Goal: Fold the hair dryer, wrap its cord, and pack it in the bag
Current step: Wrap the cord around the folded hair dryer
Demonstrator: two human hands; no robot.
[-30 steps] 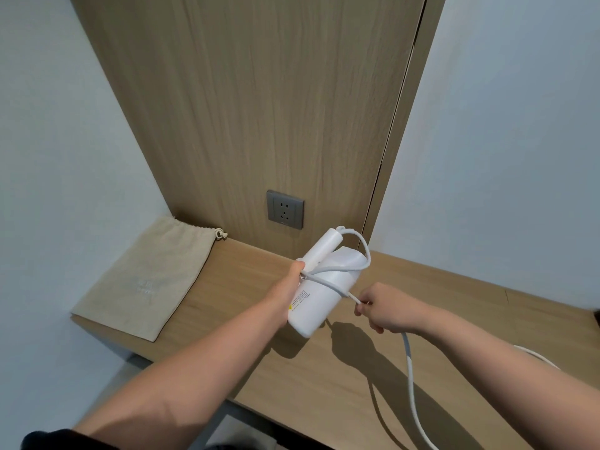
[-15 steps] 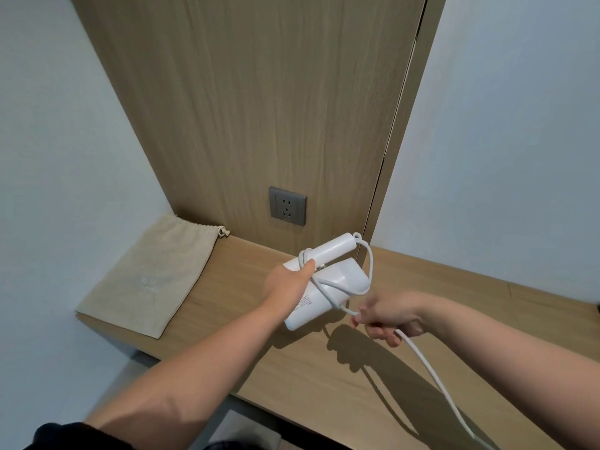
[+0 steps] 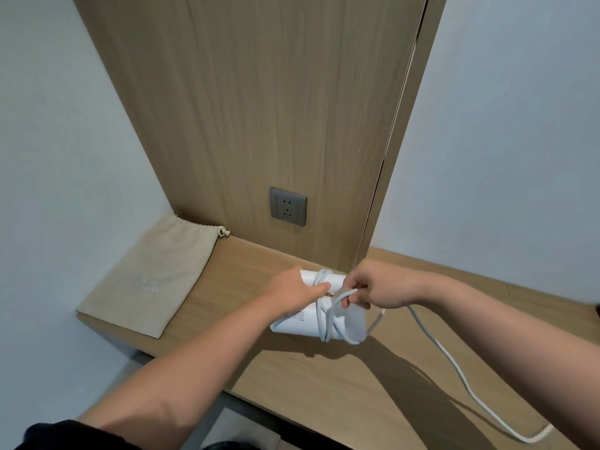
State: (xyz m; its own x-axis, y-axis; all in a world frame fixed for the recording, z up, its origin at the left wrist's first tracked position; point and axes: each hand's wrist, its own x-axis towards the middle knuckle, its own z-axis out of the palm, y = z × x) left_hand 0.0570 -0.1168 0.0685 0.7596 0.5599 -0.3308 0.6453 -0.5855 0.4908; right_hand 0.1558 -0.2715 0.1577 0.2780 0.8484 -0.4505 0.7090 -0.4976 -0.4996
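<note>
A white folded hair dryer is held just above the wooden shelf, its barrel lying roughly level. My left hand grips its upper end. Two turns of the white cord go round the body. My right hand pinches the cord in a loop right over the dryer. The rest of the cord trails off to the right and down past the shelf edge. A beige drawstring bag lies flat on the shelf's left end, apart from both hands.
The wooden shelf runs along a wood panel with a grey wall socket above the hands. White walls close in on the left and right. The shelf's front edge is near my forearms.
The dryer has tipped from upright to lying level. My right hand has come up from below the dryer to its top, bringing the cord round for another turn.
</note>
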